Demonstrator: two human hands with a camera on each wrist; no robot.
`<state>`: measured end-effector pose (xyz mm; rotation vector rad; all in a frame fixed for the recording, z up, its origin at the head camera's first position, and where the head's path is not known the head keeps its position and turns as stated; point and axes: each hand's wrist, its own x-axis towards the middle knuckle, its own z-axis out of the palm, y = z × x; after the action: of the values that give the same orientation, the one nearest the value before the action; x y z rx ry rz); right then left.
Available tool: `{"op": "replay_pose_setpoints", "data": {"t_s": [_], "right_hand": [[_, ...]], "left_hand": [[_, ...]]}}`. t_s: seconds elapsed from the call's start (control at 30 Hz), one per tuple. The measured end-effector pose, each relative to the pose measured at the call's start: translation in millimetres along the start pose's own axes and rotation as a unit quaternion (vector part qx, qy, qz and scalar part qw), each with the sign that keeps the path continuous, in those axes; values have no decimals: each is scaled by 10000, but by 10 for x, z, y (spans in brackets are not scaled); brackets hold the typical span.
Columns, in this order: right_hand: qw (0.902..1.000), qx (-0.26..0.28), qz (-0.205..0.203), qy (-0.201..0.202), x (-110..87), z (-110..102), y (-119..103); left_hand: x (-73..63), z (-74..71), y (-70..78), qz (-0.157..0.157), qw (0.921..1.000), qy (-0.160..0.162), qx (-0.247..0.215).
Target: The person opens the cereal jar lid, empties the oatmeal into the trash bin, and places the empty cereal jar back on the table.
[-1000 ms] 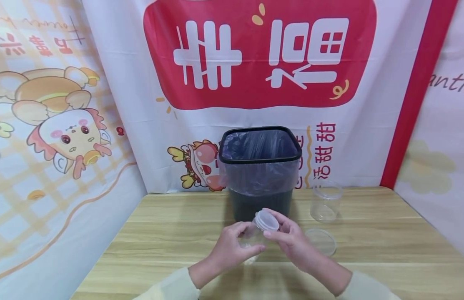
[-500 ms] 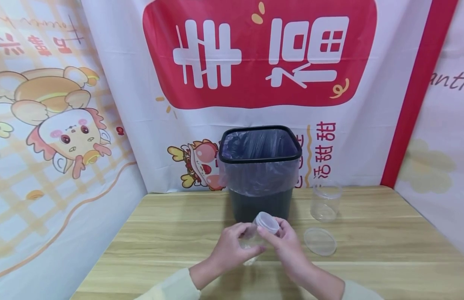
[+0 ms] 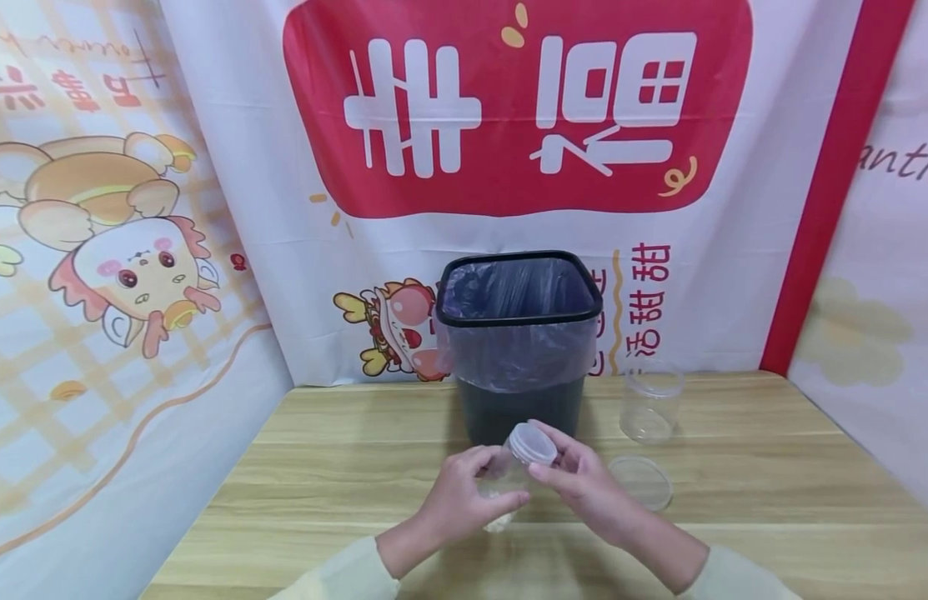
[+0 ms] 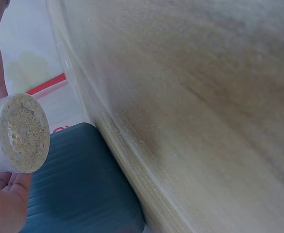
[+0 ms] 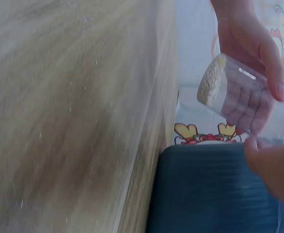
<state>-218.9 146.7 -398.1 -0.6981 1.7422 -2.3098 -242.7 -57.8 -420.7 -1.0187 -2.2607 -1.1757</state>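
Observation:
A clear plastic jar (image 3: pixel 506 482) is tilted above the table, its top leaning to the right. My left hand (image 3: pixel 458 493) holds it round the side, thumb in front and fingers behind. Pale coarse crumbs (image 4: pixel 26 133) cover the jar's bottom in the left wrist view. On the jar's mouth sits a whitish translucent screw lid (image 3: pixel 534 443). My right hand (image 3: pixel 587 487) grips this lid between thumb and fingers at its right edge. In the right wrist view the fingers of my left hand (image 5: pixel 246 104) show through the jar's wall.
A dark bin (image 3: pixel 524 400) with a black rim and translucent liner stands right behind my hands. An open clear container (image 3: pixel 649 408) is at the back right. Before it lies a flat clear disc (image 3: pixel 645 485), partly behind my right hand. Printed cloths hang round the wooden table (image 3: pixel 321 492).
My right hand turned at the lid, its thumb swinging up over the edge, and has since swung back to about its first pose. The jar and my left hand stay nearly in place.

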Motion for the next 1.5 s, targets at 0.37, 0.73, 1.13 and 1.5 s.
{"op": "replay_pose_setpoints", "data": {"t_s": [0.37,0.73,1.13,1.5], "right_hand": [[9651,-396,189,2582,15,377,-38],[9646,-542,169,2576,5,379,-8],[9767,-232,72,2132,-15,231,-60],[9963,-67,-510,692,-25,61,-66]], "left_hand": [[14,7,29,-74,9999,62,101],[-3,21,24,-183,9998,-75,45],[6,-3,64,-532,9979,-239,-272],[13,-16,82,-662,9952,-351,-632]]}}
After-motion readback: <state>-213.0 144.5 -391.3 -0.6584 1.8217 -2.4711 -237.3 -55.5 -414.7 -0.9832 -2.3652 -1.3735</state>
